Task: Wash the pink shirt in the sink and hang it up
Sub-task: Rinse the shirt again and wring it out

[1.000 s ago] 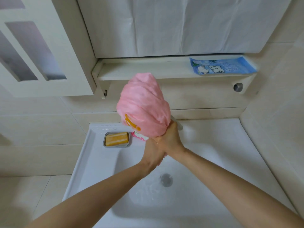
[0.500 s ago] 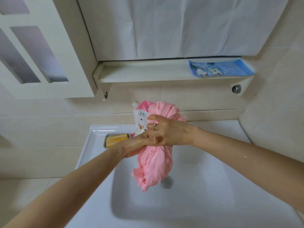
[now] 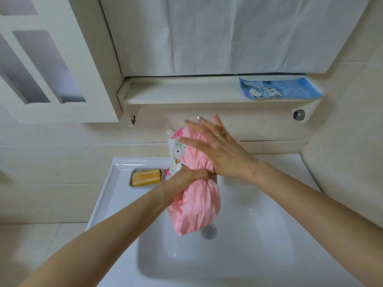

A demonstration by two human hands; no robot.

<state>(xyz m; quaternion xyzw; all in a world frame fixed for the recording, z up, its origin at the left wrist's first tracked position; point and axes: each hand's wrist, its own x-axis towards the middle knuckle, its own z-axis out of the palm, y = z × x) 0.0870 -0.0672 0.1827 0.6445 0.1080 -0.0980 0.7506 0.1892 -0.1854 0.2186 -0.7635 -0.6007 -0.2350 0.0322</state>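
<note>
Frame centre: left hand [image 3: 186, 177] grips bunched pink shirt [image 3: 199, 201] round twisted middle, above white sink [image 3: 269, 235]; lower bundle hangs over drain [image 3: 209, 230]. Right hand [image 3: 219, 150] flat, fingers spread straight, palm on upper bundle, clasping nothing. Soap bar [image 3: 146, 177] in dish, left of basin. Likely stage: washing apparently done, wringing under way; hanging not yet done.

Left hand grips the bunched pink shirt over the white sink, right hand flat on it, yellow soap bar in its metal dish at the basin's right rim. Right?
No. The head view shows the yellow soap bar in its metal dish at the left rim of the white sink, not right. The rest holds.
</note>
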